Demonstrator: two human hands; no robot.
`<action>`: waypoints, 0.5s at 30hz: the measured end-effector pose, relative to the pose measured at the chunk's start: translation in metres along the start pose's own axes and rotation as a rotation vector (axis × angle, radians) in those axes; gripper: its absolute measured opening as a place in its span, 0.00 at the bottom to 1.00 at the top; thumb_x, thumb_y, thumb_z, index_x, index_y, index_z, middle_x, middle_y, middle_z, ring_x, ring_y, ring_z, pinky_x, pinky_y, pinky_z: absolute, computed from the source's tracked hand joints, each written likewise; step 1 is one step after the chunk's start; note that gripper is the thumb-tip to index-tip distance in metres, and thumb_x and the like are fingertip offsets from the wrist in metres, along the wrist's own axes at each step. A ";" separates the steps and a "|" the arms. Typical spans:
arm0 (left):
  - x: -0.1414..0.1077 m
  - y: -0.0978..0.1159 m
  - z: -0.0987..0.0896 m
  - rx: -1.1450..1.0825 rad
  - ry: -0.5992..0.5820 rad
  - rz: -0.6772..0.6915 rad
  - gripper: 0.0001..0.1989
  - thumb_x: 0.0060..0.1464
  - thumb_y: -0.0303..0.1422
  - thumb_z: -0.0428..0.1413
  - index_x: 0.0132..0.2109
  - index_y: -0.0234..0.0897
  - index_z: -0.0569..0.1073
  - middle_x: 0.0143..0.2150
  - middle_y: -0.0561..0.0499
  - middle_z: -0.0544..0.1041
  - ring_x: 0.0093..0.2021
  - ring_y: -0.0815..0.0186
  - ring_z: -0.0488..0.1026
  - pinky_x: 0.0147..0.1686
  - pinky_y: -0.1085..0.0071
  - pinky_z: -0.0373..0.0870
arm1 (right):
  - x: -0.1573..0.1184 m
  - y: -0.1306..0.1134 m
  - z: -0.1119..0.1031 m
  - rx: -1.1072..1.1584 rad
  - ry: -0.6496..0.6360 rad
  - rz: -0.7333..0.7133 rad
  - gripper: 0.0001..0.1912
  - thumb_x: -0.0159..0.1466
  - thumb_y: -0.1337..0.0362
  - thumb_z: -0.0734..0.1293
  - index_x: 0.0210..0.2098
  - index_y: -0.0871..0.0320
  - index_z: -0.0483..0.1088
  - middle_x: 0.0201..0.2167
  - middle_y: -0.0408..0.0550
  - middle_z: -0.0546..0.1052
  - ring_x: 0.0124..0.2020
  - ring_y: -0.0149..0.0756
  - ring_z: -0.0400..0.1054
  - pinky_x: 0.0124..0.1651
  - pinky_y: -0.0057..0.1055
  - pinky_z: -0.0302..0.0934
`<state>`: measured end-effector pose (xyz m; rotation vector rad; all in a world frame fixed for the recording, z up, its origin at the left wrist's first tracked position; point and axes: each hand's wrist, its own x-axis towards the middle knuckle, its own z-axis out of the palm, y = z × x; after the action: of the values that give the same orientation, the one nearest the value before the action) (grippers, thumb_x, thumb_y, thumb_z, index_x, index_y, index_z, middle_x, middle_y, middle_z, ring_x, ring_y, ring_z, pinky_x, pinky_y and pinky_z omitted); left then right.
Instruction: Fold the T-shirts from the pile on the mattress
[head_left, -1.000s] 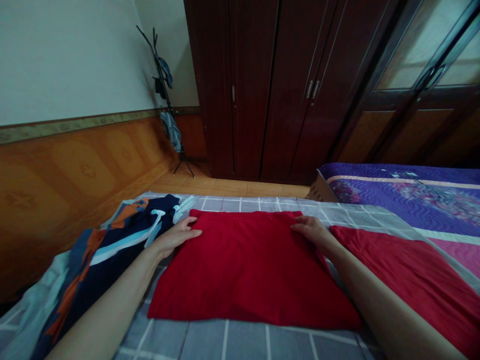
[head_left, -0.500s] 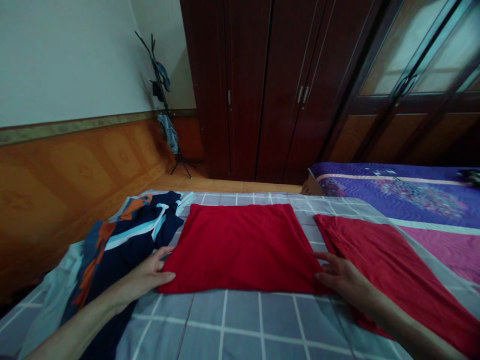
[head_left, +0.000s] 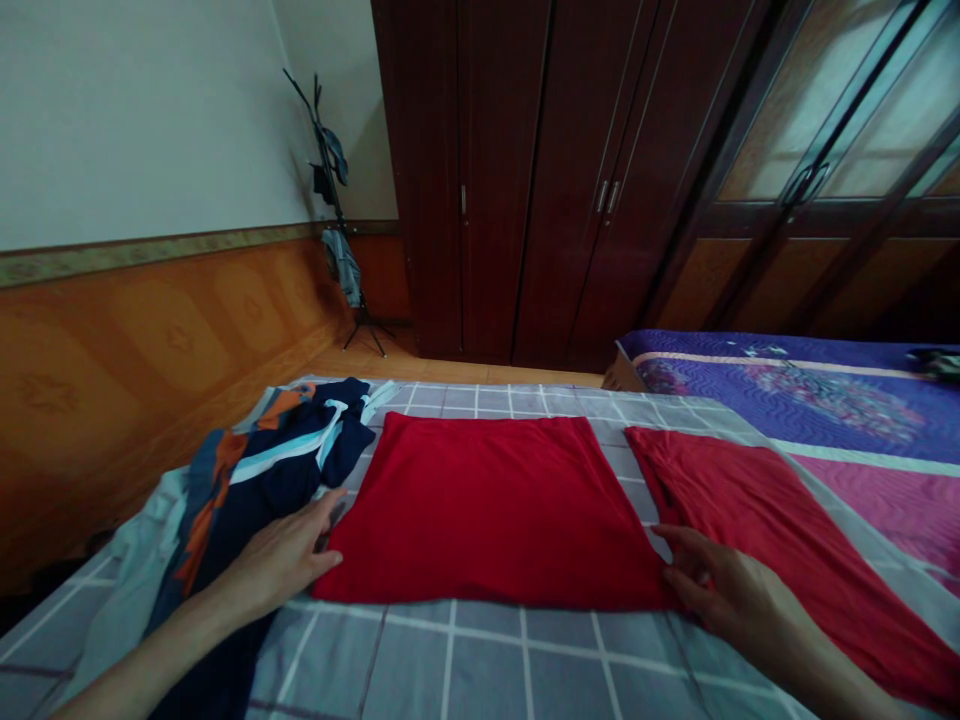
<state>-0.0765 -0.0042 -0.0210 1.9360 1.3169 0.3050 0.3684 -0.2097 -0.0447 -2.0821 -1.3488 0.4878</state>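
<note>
A red cloth [head_left: 495, 510], folded into a flat, wide shape, lies on the grey checked bed sheet [head_left: 487, 660]. At its lower left edge is my left hand [head_left: 289, 555], thumb and fingers apart, the thumb tip by the cloth's border. My right hand [head_left: 720, 585] is at the lower right corner, its fingers parted and the fingertips beside the cloth. Neither hand grips anything. To the right lies a second red garment [head_left: 772, 520], partly behind my right hand. Dark blue clothing with orange and white stripes [head_left: 277, 480] lies left, partly under my left forearm.
Pale clothing [head_left: 142, 560] lies at the bed's left side. Beyond the bed stand a coat rack [head_left: 330, 190] and a dark red wardrobe [head_left: 510, 200]. A second bed with a purple cover [head_left: 825, 390] is at the right.
Both hands have loosened from the red cloth's lower corners, the right one shifting right and slightly nearer. The cloth's near edge appears a little lower and straighter in view.
</note>
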 end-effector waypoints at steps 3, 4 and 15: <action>0.006 0.031 0.021 0.181 0.213 0.269 0.22 0.52 0.36 0.55 0.55 0.43 0.68 0.51 0.46 0.71 0.56 0.52 0.64 0.58 0.59 0.55 | 0.000 -0.032 0.007 -0.243 0.126 -0.260 0.16 0.59 0.57 0.62 0.44 0.55 0.71 0.40 0.54 0.76 0.42 0.47 0.69 0.45 0.42 0.63; 0.009 0.046 0.031 0.219 0.203 0.374 0.18 0.56 0.35 0.52 0.53 0.43 0.69 0.52 0.47 0.71 0.55 0.54 0.64 0.57 0.61 0.55 | 0.001 -0.047 0.014 -0.257 0.124 -0.341 0.15 0.60 0.59 0.61 0.45 0.55 0.71 0.42 0.54 0.75 0.44 0.46 0.69 0.47 0.42 0.62; 0.016 0.096 0.117 0.371 -0.297 0.660 0.06 0.56 0.28 0.52 0.35 0.37 0.73 0.33 0.50 0.77 0.34 0.64 0.74 0.33 0.73 0.64 | -0.008 -0.116 0.092 -0.433 -0.232 -0.533 0.07 0.57 0.72 0.63 0.25 0.57 0.71 0.28 0.45 0.73 0.31 0.34 0.66 0.34 0.28 0.54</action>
<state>0.0643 -0.0603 -0.0365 2.5827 0.5363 0.0803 0.2305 -0.1561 -0.0367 -1.8979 -2.2193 0.2198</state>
